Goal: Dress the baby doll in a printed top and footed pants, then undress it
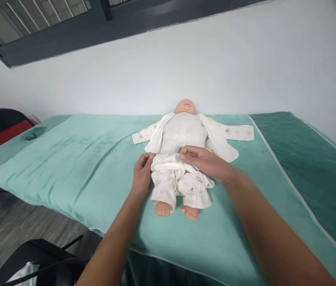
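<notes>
A baby doll (pixel 185 129) lies on its back, head toward the wall and bare feet toward me. Its white printed jacket (pixel 220 145) is spread open, with both sleeves stretched out sideways. White patterned baby pants (pixel 164 178) cover the legs, bunched around the thighs and hips. At the left side of the waistband, my left hand (pixel 143 171) pinches the cloth between thumb and fingers. My right hand (pixel 205 161) lies across the waist from the right, its thumb and fingertips closed on the upper edge of the pants. The fingertips are partly hidden by the fabric.
A green cover (pixel 66 159) lies over the bed, with a darker green strip (pixel 311 159) on the right. Black chairs stand at the far left (pixel 3 125) and lower left (pixel 41 254). The white wall (pixel 156 71) rises behind, below a dark window frame (pixel 66 37).
</notes>
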`<state>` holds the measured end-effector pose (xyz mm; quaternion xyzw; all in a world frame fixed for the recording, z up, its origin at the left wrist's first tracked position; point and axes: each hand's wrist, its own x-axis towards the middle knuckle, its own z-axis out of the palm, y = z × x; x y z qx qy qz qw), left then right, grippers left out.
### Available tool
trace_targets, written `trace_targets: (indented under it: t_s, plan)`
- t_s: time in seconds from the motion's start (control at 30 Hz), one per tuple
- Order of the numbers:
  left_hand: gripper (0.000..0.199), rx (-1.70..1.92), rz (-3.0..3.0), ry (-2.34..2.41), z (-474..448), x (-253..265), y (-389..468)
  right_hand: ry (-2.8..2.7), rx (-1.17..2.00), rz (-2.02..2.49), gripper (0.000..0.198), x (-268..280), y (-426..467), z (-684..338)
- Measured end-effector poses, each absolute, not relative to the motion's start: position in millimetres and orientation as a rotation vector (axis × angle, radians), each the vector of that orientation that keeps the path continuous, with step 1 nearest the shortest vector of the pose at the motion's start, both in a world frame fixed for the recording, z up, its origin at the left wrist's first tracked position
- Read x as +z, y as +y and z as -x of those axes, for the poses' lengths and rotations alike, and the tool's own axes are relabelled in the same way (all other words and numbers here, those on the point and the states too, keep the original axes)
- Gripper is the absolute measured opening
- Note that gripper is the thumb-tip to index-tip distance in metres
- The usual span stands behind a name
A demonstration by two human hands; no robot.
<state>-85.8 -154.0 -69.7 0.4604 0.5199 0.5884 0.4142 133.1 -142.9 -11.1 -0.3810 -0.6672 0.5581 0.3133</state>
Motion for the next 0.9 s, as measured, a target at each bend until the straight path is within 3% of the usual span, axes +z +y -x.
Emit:
trace_targets:
  t_s: [0.4,0.63,0.73,0.9]
  plan:
    - [0.030,1.355,-1.043,1.142,94.7,-76.5,-144.5,-1.147,1.323,0.923,0.029,-22.5,-129.4,-132.3]
    - [0.019,1.584,-1.373,1.656,97.4,-80.5,-97.4,-1.147,0.807,1.153,0.020,-42.2,-114.4,-141.2]
    - [0.026,1.461,-1.570,1.903,105.0,-86.3,-60.1,-1.223,0.549,1.223,0.014,-57.3,-105.3,-152.0]
    - [0.027,1.254,-1.640,1.960,113.4,-88.6,-15.8,-1.279,0.189,1.586,0.025,-85.7,-80.3,-196.1]
